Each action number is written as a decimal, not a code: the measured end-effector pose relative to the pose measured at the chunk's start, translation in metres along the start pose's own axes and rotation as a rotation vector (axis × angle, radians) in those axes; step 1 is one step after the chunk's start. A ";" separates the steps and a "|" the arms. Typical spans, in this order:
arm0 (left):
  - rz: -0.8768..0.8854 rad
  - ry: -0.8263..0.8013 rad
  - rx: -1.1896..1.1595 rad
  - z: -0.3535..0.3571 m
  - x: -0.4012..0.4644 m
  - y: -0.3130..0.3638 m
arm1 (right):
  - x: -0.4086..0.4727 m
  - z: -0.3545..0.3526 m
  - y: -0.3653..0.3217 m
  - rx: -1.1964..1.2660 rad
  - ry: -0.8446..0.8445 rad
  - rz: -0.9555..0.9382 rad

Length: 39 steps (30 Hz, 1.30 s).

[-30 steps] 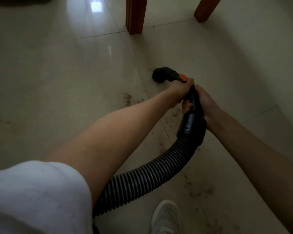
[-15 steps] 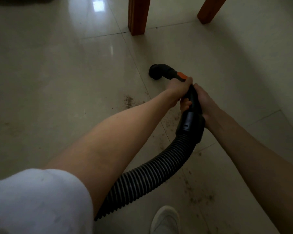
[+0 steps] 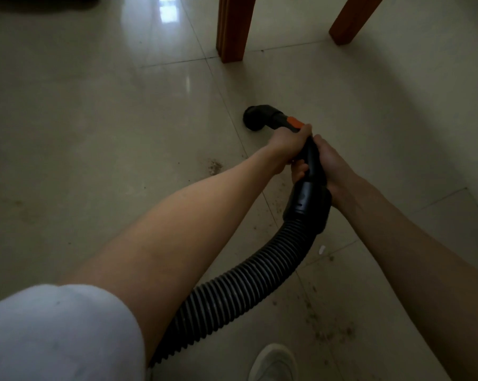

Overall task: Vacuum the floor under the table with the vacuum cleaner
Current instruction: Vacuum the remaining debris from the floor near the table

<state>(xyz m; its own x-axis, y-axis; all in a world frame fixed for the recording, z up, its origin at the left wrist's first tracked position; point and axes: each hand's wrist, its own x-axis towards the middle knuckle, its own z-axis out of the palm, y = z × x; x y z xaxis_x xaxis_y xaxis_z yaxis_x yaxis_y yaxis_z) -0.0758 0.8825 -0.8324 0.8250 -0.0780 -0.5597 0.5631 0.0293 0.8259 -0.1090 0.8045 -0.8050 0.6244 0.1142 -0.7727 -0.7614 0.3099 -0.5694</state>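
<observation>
Both arms reach out low over the tiled floor (image 3: pixel 95 133), and between them runs the vacuum cleaner's black wand (image 3: pixel 312 163). The left hand (image 3: pixel 288 143) is wrapped round the wand's upper end, just behind an orange collar (image 3: pixel 294 122), fingers curled over the top. The right hand (image 3: pixel 327 163) grips the same wand just below the left one, thumb along the far side and fingertips showing underneath. Beyond the left hand the wand bends into a round black nozzle (image 3: pixel 255 119) that sits on the tiles. Further on from the nozzle stand two wooden table legs (image 3: pixel 232 28), well apart from it. Behind the right hand the wand widens into a cuff, and a ribbed hose (image 3: pixel 246 287) curves back under the left forearm. Dark crumbs (image 3: pixel 214 166) lie scattered beneath and behind both hands. A white sleeve (image 3: pixel 53 334) and a white shoe (image 3: pixel 273 364) show nearest the person.
</observation>
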 end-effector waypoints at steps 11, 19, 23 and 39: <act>-0.012 0.055 -0.049 -0.020 0.002 0.000 | 0.007 0.020 0.006 -0.015 0.010 0.004; -0.080 -0.072 0.001 -0.003 -0.006 -0.001 | -0.003 0.000 0.010 -0.050 0.088 -0.014; -0.083 -0.071 0.002 -0.008 -0.010 -0.002 | -0.008 0.002 0.012 -0.064 0.049 0.014; -0.064 0.104 -0.039 -0.071 -0.064 -0.019 | -0.039 0.065 0.049 -0.205 -0.013 0.151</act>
<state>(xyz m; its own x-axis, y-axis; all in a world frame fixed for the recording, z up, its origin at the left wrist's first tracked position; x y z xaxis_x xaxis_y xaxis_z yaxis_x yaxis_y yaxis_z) -0.1357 0.9574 -0.8169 0.7868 0.0229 -0.6167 0.6144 0.0661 0.7863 -0.1589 0.8764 -0.7848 0.5017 0.1570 -0.8507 -0.8650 0.0903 -0.4935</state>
